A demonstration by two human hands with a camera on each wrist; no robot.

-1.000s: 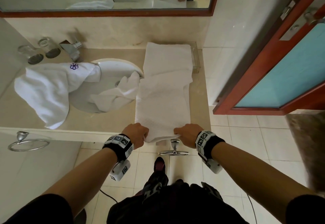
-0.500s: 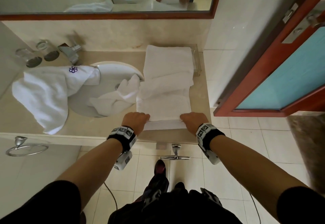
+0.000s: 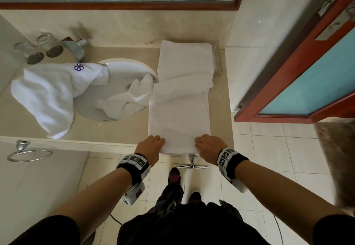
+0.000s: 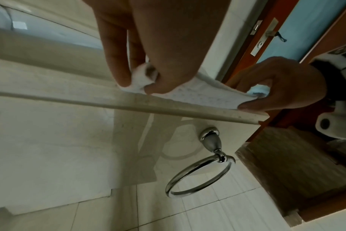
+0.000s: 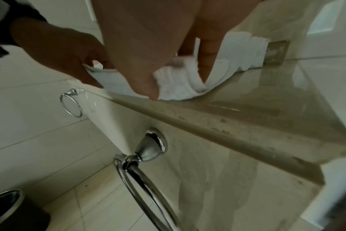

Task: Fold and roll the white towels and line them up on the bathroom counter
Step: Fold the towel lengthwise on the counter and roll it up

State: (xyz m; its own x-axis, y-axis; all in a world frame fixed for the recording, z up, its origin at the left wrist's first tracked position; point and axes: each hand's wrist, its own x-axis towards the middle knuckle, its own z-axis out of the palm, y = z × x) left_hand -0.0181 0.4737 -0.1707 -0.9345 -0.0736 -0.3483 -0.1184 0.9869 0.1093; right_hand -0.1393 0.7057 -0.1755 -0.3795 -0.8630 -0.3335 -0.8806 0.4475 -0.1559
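Note:
A long folded white towel lies on the counter right of the sink, running from the back wall to the front edge, with a crease bunched across its middle. My left hand and right hand each grip a near corner at the front edge. In the left wrist view my left hand pinches the corner between thumb and fingers. The right wrist view shows my right hand curled round the folded towel end. A white towel with a purple flower logo drapes over the sink's left rim. A smaller white towel lies crumpled in the basin.
Two glasses and a faucet stand at the back left. A clear tray sits under the towel's far end. Chrome towel rings hang below the counter. A red-framed door is on the right.
Both hands pushed the towel's near end away over the counter, then drew it back to the front edge. The crease across the towel's middle has stayed.

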